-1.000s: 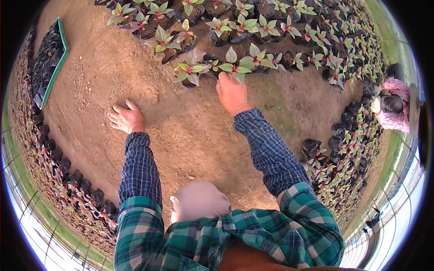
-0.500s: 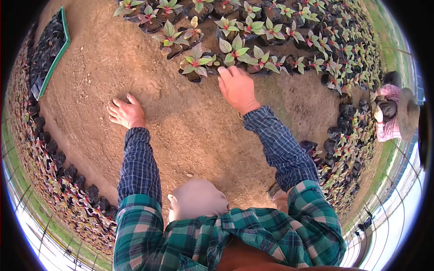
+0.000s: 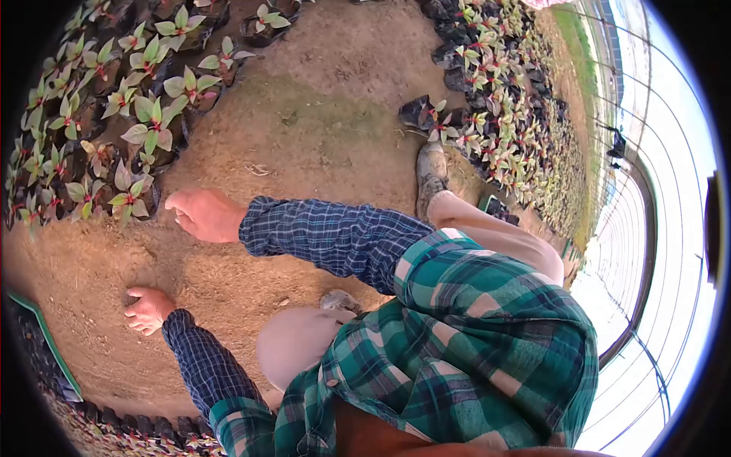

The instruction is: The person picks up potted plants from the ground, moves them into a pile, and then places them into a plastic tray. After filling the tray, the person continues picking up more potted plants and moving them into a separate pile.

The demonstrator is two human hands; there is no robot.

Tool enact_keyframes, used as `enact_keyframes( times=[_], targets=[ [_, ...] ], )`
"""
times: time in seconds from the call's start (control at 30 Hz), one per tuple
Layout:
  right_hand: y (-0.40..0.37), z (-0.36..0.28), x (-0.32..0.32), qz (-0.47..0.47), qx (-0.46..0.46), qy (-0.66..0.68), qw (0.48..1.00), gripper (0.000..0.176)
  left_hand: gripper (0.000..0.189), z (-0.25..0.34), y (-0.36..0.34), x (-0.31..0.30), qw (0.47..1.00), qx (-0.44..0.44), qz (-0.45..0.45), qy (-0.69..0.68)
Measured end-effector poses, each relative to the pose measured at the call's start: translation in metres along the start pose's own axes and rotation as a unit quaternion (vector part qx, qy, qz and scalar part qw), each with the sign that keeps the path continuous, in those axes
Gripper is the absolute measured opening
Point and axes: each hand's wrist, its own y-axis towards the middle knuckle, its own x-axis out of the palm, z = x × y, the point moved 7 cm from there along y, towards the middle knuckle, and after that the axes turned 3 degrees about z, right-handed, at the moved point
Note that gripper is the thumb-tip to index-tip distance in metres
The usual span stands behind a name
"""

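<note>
My right hand is over the bare soil, just beside the edge of the block of potted seedlings. Its fingers are loosely bent with the thumb apart, and nothing shows in them. Closest to it is a seedling with green and reddish leaves in a black plastic bag. Lower in the view, my left hand rests on or just over the soil, thumb spread from slightly bent fingers. I see no object in that hand either.
Black-bagged seedlings fill the upper left; another bed of them runs along the right. At lower left lies a green-edged tray of dark bags. My shoe stands near a tilted bagged seedling. A framed greenhouse wall rises at right.
The view has turned to the right, so the seedling block now appears at upper left. My right hand has come away slightly from the seedlings; the other person is nearly out of view.
</note>
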Motion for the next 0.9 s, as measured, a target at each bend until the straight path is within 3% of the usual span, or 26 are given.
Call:
enact_keyframes(
  times=[0.1, 0.2, 0.23, 0.27, 0.33, 0.43, 0.47, 0.53, 0.6, 0.63, 0.67, 0.7, 0.73, 0.83, 0.9],
  targets=[
    [-0.053, 0.044, -0.081, 0.179, 0.054, -0.026, 0.982, 0.017, 0.072, -0.002, 0.004, 0.005, 0.999, -0.012, -0.023, 0.024],
    [-0.130, 0.109, -0.191, 0.361, 0.159, -0.179, 0.902, 0.024, 0.072, -0.001, 0.003, 0.004, 0.999, -0.012, -0.034, 0.026],
    [-0.156, 0.124, -0.227, 0.390, 0.190, -0.287, 0.854, 0.030, 0.072, -0.002, 0.002, 0.008, 0.999, -0.010, -0.036, 0.020],
    [-0.181, 0.136, -0.259, 0.415, 0.257, -0.297, 0.820, 0.038, 0.071, -0.003, 0.004, 0.010, 1.000, -0.005, -0.003, 0.027],
    [-0.208, 0.128, -0.304, 0.434, 0.287, -0.391, 0.759, 0.049, 0.070, -0.008, 0.010, 0.017, 0.999, 0.003, 0.040, 0.027],
    [-0.231, 0.150, -0.339, 0.454, 0.316, -0.408, 0.726, 0.044, 0.070, -0.008, 0.010, 0.017, 0.999, -0.004, 0.026, 0.032],
    [-0.232, 0.156, -0.346, 0.459, 0.310, -0.406, 0.727, 0.044, 0.070, -0.008, 0.010, 0.016, 0.999, 0.004, 0.037, 0.035],
    [-0.227, 0.179, -0.349, 0.368, 0.339, -0.412, 0.762, 0.037, 0.069, -0.003, 0.008, 0.016, 0.999, 0.006, 0.047, 0.025],
    [-0.227, 0.182, -0.354, 0.380, 0.255, -0.448, 0.768, 0.028, 0.067, -0.007, 0.008, 0.015, 0.997, 0.012, 0.058, 0.039],
    [-0.223, 0.180, -0.356, 0.380, 0.232, -0.449, 0.775, 0.022, 0.071, -0.006, 0.006, 0.012, 0.999, -0.020, -0.020, 0.038],
    [-0.216, 0.172, -0.352, 0.373, 0.242, -0.410, 0.796, 0.018, 0.070, -0.006, 0.007, 0.012, 0.998, -0.027, -0.034, 0.038],
    [-0.203, 0.157, -0.341, 0.358, 0.205, -0.458, 0.788, 0.016, 0.069, -0.004, 0.004, 0.008, 1.000, -0.012, 0.001, 0.024],
    [-0.206, 0.177, -0.332, 0.388, 0.278, -0.309, 0.823, 0.017, 0.068, -0.003, 0.004, 0.006, 1.000, -0.005, 0.007, 0.020],
    [-0.145, 0.129, -0.258, 0.287, 0.263, -0.219, 0.895, 0.016, 0.068, 0.000, 0.001, 0.000, 1.000, -0.006, -0.006, 0.002],
    [-0.095, 0.077, -0.193, 0.200, 0.138, -0.179, 0.953, 0.015, 0.068, 0.000, 0.001, 0.001, 1.000, -0.008, -0.007, 0.005]
  ],
)
